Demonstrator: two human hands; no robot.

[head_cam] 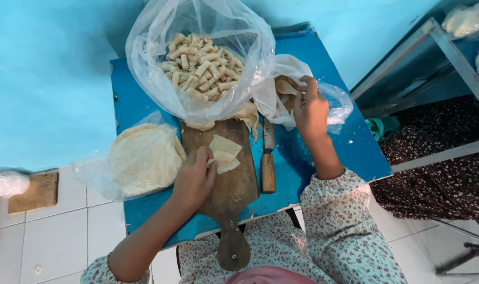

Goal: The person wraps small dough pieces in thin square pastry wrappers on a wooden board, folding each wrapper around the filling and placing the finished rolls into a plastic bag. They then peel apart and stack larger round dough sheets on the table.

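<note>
Left hand (193,179) grip on pastry squares (223,153).

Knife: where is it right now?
In the head view, the knife lies on the blue table, just right of the wooden cutting board, below the right hand; neither hand touches it.

one knife (268,158), one cutting board (234,194), three plastic bags (197,31)
</note>
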